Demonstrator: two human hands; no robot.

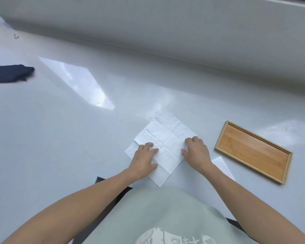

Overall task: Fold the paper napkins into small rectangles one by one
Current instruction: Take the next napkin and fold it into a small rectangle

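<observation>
Both hands (pixel 144 159) (pixel 196 152) flat on unfolded napkin (pixel 167 138), corner toward person.

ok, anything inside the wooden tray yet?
No. The wooden tray shows only its bare bamboo floor, fully in view. One napkin lies unfolded under both hands; a second white piece lies beside the tray, partly covered by the right forearm.

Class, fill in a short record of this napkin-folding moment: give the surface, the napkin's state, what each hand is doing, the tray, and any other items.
surface: pale grey table
napkin: white, opened flat, crease lines showing
left hand: palm down on the napkin's left part
right hand: fingers on the napkin's right edge
wooden tray: right of the napkin, nothing in it
second white paper: partly hidden by the right forearm
dark blue cloth: far left
</observation>
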